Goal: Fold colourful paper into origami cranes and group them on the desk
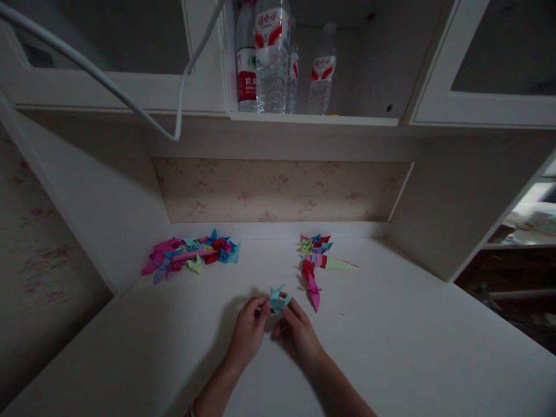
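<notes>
Between my two hands, a little above the white desk point(182, 341), is a light blue folded-paper piece point(278, 300) with pointed tips, looking like an origami crane. My left hand point(252, 324) pinches its left side between thumb and forefinger. On its right side, the fingers of my right hand point(297, 330) are closed on it too. Just beyond my right hand lies a pink folded-paper piece point(313, 294), touching a red paper piece point(308, 269). Behind them is a small group of folded papers point(316, 246) in several colours.
A heap of colourful folded papers point(174, 255) lies at the desk's back left. Overhead, an open shelf point(313, 120) holds plastic bottles point(272, 63). A white bent rod or cable point(125, 99) crosses the upper left. White side panels point(423, 202) flank the desk.
</notes>
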Tool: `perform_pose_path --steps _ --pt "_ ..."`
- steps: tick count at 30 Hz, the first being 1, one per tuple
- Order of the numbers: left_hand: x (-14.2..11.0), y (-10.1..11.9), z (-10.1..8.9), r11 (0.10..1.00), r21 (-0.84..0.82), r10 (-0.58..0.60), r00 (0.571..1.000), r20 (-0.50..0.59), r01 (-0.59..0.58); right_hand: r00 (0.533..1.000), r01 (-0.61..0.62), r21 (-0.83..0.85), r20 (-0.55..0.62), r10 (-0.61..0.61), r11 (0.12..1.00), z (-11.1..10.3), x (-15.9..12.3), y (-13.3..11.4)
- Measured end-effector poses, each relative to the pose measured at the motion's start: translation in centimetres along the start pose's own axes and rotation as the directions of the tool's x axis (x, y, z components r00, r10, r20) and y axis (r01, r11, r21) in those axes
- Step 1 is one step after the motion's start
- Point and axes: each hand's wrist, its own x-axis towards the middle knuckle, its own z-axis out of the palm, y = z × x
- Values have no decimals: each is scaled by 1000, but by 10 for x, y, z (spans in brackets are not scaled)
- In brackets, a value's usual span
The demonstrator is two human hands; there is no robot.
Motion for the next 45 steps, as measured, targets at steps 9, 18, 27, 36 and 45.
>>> perform_pose_path --steps 9,18,27,36,45 --pt "-3 -25 -5 989 -83 -114 989 93 122 997 63 23 -53 -61 998 -7 -4 -2" --pt "-12 -10 -3 853 -437 -130 927 353 286 999 3 193 -54 8 981 -6 -8 -13" --pt "-18 -8 -12 685 -538 -177 829 531 491 957 -207 264 256 139 942 0 -23 -31" --pt "-20 -11 -11 603 -505 -190 726 661 617 939 -207 226 320 128 952 -8 -23 -23" --pt "-14 -9 -2 736 -512 -192 862 470 443 992 -102 325 102 73 940 -11 -15 -17"
